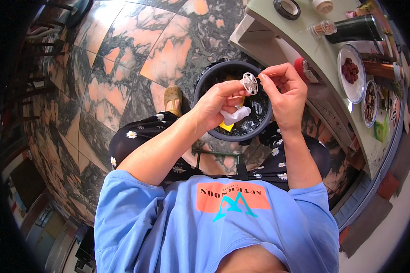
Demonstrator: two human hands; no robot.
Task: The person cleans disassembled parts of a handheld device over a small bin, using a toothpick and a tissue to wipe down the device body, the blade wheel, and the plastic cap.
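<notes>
Between its thumb and fingers, my left hand (218, 99) holds a small round white spoked piece (250, 84), which looks like plastic. A crumpled white tissue (237, 115) shows beneath the lower fingers of that hand, seemingly tucked in them. My right hand (287, 94) pinches a thin wooden toothpick (257, 77), its tip at the right side of the spoked piece. Both hands are above a dark round bin (234, 137) lined with a black plastic bag. Something yellow (227, 126) lies in the bin, partly covered by the tissue.
To the right runs a pale table (307, 37). On it are a tape roll (287, 9), a toothpick jar (324, 28), a black canister (357, 29), a plate (345, 87) of dark red fruit and a second filled dish (371, 87). Dark chairs (46, 44) stand far left.
</notes>
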